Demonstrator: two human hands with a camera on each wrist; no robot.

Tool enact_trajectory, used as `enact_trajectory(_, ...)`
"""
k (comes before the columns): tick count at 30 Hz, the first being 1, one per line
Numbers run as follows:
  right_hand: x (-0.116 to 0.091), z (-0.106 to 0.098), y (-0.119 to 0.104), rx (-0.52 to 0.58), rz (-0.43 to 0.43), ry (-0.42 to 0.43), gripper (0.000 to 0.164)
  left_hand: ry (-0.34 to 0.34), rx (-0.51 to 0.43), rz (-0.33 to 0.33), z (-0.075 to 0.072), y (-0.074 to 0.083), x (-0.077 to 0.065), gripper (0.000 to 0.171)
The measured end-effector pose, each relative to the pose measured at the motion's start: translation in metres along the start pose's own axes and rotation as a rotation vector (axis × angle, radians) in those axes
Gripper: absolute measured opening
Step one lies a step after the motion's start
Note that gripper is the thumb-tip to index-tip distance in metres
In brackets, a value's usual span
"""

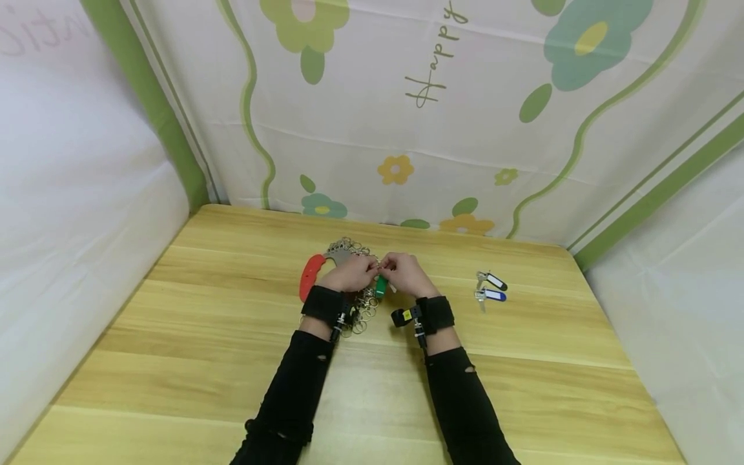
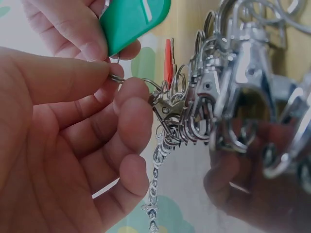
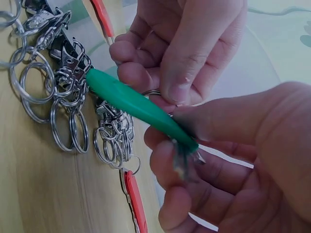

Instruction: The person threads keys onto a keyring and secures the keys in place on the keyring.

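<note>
Both hands meet over a key holder whose metal plate (image 1: 339,256) carries a red handle (image 1: 310,276) and a row of clasps (image 2: 252,68) with split rings (image 3: 33,75). My left hand (image 1: 352,272) pinches one split ring (image 2: 116,77) between thumb and forefinger; the ring is linked to a clasp. Touching it at the fingertips, my right hand (image 1: 405,274) pinches the end of a green key tag (image 3: 131,104) by its small ring. A blurred piece, apparently a key (image 3: 182,162), hangs below that tag. The join between the rings is mostly hidden by fingers.
To the right on the wooden table (image 1: 552,361) lie two keys, one with a black tag (image 1: 496,281), one with a blue tag (image 1: 495,295). A red tag (image 3: 136,199) hangs from another ring. Fabric walls (image 1: 349,116) stand behind and at both sides.
</note>
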State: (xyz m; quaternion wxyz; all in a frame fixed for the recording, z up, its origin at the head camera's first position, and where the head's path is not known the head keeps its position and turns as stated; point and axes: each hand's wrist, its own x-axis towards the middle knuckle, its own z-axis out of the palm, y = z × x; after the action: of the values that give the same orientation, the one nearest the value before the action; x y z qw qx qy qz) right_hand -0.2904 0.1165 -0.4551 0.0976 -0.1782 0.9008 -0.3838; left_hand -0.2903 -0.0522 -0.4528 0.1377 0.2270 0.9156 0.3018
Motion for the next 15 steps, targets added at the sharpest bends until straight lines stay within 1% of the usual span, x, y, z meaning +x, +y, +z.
enact_trajectory(6, 0.0018, 0.0008, 0.0004, -0.022, -0.003, 0.011, 0.010, -0.004, -0.033, -0.012, -0.0013, 0.0019, -0.0010, 0.023)
enact_trajectory(15, 0.0010, -0.0002, 0.0000, -0.029, -0.002, 0.008, 0.009, -0.013, -0.025, -0.010, -0.0033, 0.0042, -0.0029, 0.027)
